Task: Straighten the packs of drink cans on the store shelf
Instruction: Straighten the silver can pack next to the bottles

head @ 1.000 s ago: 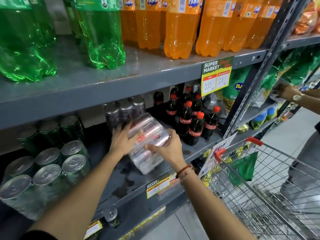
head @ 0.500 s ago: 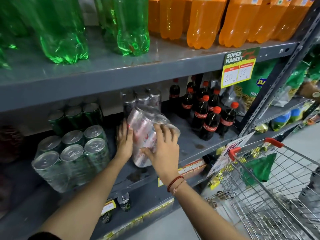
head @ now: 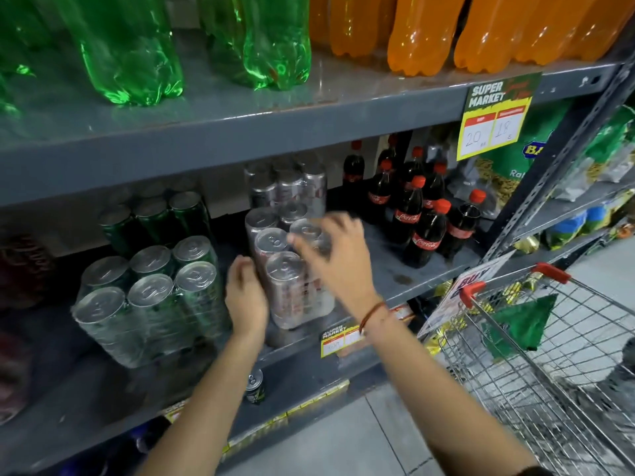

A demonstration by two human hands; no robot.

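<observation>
the silver can pack (head: 292, 269) stands upright at the shelf (head: 395, 276) front — heavy, slick film. your left hand (head: 244, 298) presses its left side flat, your right hand (head: 338, 250) spread over the tops; push low on the sides.

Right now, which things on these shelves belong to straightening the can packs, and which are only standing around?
Part of the job:
- shrink-wrapped pack of silver cans, upright, left hand at its side, right hand over its top
- wrapped pack of green cans beside it
- grey metal shelf

Just around:
- small dark cola bottles
- wire shopping cart
- yellow price sign
- loose can below
</observation>
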